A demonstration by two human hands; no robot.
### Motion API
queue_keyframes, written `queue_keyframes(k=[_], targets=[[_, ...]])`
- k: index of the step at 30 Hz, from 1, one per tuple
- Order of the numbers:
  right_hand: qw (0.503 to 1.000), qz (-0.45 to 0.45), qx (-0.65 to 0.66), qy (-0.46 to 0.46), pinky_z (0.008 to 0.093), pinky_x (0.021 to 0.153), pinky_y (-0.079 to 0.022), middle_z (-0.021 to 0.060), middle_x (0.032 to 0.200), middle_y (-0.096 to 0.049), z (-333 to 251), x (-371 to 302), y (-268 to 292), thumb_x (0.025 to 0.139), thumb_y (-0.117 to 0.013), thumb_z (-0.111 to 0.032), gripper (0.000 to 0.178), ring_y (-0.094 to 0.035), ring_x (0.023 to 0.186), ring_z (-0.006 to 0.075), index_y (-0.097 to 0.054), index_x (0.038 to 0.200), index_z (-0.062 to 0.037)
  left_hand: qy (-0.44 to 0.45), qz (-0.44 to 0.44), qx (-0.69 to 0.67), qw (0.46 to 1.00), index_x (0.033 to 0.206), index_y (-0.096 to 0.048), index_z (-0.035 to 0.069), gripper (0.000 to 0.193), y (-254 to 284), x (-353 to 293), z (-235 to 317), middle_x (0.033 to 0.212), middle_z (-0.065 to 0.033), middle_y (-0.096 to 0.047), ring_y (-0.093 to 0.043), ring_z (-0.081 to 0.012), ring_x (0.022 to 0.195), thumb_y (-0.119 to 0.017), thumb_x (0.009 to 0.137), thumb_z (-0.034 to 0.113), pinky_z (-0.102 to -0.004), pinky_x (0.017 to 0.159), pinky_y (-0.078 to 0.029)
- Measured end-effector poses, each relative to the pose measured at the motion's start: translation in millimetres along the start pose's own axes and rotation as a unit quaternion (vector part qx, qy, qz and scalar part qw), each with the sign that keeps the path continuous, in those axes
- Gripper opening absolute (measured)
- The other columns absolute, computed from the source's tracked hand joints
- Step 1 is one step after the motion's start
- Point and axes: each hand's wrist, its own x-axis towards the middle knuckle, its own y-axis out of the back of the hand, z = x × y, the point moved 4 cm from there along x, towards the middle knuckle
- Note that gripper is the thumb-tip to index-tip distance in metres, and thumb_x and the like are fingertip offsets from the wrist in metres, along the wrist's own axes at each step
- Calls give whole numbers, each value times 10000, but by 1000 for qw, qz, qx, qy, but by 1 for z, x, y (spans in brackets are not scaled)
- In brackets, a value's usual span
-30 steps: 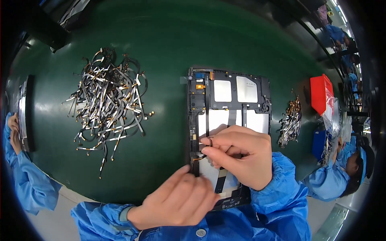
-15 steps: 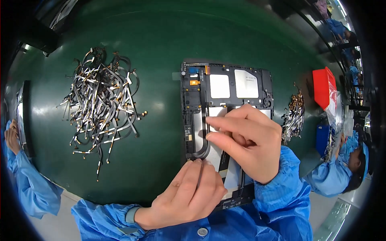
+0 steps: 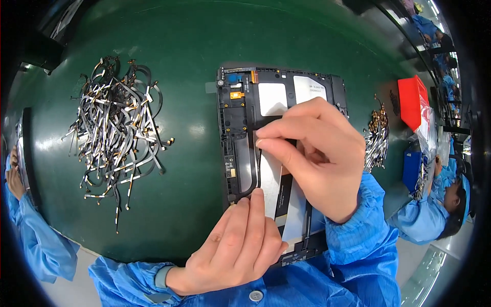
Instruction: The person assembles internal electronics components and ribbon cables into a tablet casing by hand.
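Observation:
An opened tablet body [image 3: 236, 112], black-framed with silver battery plates, lies on the green table in front of me. A thin black flat cable [image 3: 259, 166] runs along the inner edge of its left side. Pinched between thumb and forefinger, the upper part of that cable is in my right hand [image 3: 319, 158], over the tablet's middle. My left hand [image 3: 235, 240] is at the lower left corner, fingers curled together and tips on the cable's lower bend. Its thumb is hidden, and so is the cable's lower end.
A tangled heap of flat cables [image 3: 112, 128] lies to the left, and a smaller bundle [image 3: 377, 138] to the right. Beyond that stand a red bin [image 3: 411, 102] and a blue bin [image 3: 410, 171]. Co-workers in blue sleeves [image 3: 422, 212] sit at both sides.
The tablet appears slightly farther up and left in view. My right hand has moved up along the cable, which now runs straighter. My left fingertips have shifted upward.

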Motion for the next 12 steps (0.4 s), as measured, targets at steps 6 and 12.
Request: queue_keyframes(k=[6,12], targets=[[999,28,15,18,211,485,-314,14,809,-578,-2,-1,-2,705,-754,42,190,-418,556,45,-726,871,-46,-8,5,2,1000,892,-608,7,430,-2,-2,0,1014,-209,-680,-655,-287,901,-418,953,387,-295,783,-549],[1000,15,-5,12,218,493,-330,20,824,-580,-2,2,-1,708,-745,50,182,-437,564,58,-716,865,-37,-6,-3,9,1000,901,-613,13,442,-1,-2,0,1033,-198,-680,-652,-287,915,-413,954,403,-296,798,-547]])
